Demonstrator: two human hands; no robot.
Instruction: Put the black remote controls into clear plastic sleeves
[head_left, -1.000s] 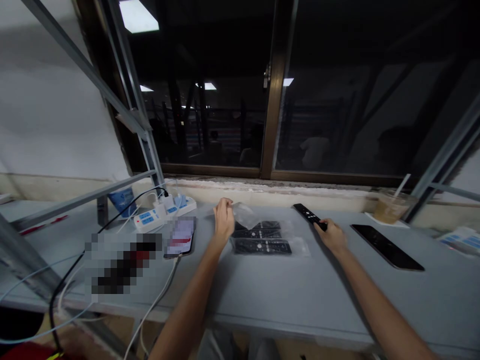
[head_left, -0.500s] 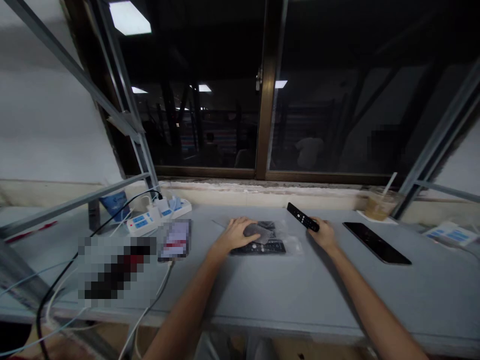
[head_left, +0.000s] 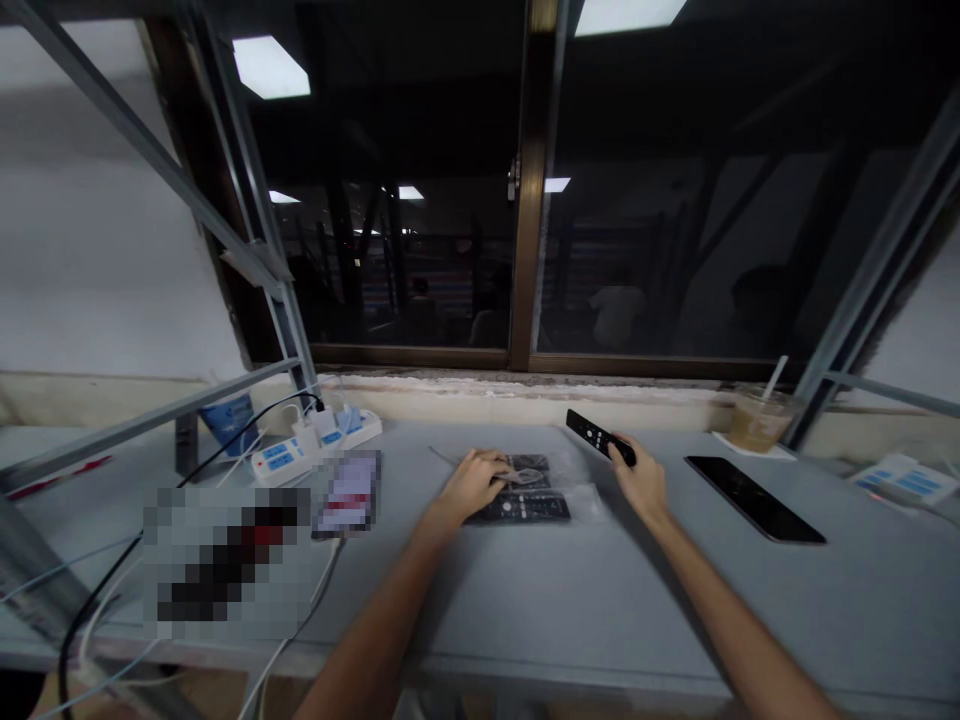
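Note:
Several black remote controls in clear plastic bags (head_left: 529, 495) lie side by side at the middle of the grey table (head_left: 570, 610). My left hand (head_left: 476, 481) rests on their left ends, fingers curled down onto a clear bag. My right hand (head_left: 637, 478) is closed on the near end of a bare black remote control (head_left: 596, 437), held just above the table to the right of the bagged ones.
A white power strip (head_left: 315, 448) with plugs and cables sits at the left, beside a phone (head_left: 347, 492) on a cable. A dark tablet (head_left: 754, 497) and an iced drink cup (head_left: 754, 418) stand at the right. A dark window runs behind.
My left hand has come down from holding a clear bag in the air onto the bagged remotes. My right hand has lifted its remote slightly off the table.

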